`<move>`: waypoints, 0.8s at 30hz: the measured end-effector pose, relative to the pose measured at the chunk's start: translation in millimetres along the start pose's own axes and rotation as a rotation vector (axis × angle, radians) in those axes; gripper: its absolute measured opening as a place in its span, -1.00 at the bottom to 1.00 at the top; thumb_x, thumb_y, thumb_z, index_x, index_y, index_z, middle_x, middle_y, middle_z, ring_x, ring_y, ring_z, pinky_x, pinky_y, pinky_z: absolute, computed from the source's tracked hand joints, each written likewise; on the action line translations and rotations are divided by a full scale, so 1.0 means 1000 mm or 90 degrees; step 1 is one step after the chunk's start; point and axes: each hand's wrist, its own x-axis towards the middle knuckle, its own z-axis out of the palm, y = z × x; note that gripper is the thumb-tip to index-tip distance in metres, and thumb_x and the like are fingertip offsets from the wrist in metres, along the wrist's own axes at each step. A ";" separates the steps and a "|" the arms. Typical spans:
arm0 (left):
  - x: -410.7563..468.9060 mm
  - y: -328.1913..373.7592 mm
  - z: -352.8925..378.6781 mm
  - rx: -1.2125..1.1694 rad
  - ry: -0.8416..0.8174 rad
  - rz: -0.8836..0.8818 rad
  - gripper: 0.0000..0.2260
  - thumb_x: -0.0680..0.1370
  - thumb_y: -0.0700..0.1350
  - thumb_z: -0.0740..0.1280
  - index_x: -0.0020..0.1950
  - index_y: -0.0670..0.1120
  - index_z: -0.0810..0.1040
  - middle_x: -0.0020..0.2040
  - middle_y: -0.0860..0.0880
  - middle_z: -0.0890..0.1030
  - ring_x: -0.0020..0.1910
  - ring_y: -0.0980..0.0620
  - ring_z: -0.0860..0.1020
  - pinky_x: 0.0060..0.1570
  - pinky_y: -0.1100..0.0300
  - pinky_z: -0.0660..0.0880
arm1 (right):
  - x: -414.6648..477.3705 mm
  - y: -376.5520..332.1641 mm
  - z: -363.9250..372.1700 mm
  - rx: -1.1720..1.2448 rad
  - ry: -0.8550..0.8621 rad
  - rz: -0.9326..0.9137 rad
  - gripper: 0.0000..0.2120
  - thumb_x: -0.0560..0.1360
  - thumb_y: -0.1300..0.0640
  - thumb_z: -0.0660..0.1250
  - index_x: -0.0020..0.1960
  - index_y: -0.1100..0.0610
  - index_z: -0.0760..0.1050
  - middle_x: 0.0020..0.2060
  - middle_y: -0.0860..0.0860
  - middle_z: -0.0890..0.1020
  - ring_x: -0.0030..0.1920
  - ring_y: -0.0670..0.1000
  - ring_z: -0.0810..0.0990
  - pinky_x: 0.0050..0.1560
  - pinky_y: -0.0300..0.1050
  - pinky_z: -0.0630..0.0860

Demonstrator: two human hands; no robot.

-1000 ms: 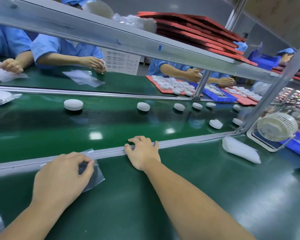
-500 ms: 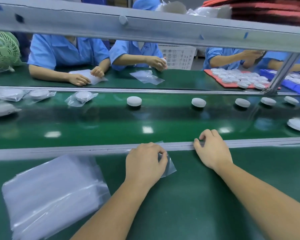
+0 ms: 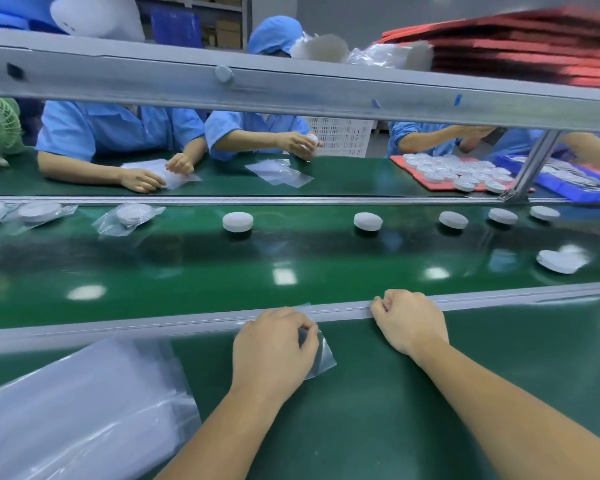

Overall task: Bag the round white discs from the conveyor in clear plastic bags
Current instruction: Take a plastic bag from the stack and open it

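Hands on green worktop: left hand palm-down, pinching 1 clear plastic bag; right hand curled, empty, against metal rail. Round white discs ride conveyor beyond.

Readable text: none, sorry.
Brown cardboard boxes, way beyond the fingers: any print too blurry to read.
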 end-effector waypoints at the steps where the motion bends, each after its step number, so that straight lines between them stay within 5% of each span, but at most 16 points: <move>1: 0.000 0.000 0.001 0.000 0.003 -0.004 -0.84 0.53 0.15 0.26 -0.12 0.22 0.64 -0.17 0.32 0.60 -0.15 0.26 0.53 -0.19 0.24 0.48 | 0.000 -0.001 0.000 0.002 -0.005 0.000 -0.59 0.56 -0.14 0.13 -0.35 0.08 0.38 -0.47 -0.05 0.52 -0.41 -0.01 0.48 -0.44 -0.14 0.31; 24: 0.001 0.001 0.000 0.008 -0.002 -0.007 -0.83 0.53 0.20 0.24 -0.14 0.25 0.61 -0.21 0.37 0.55 -0.15 0.29 0.49 -0.28 0.35 0.33 | 0.002 0.001 0.002 0.025 -0.005 0.000 -0.63 0.55 -0.13 0.11 -0.33 0.06 0.33 -0.46 -0.03 0.52 -0.43 -0.02 0.45 -0.44 -0.12 0.31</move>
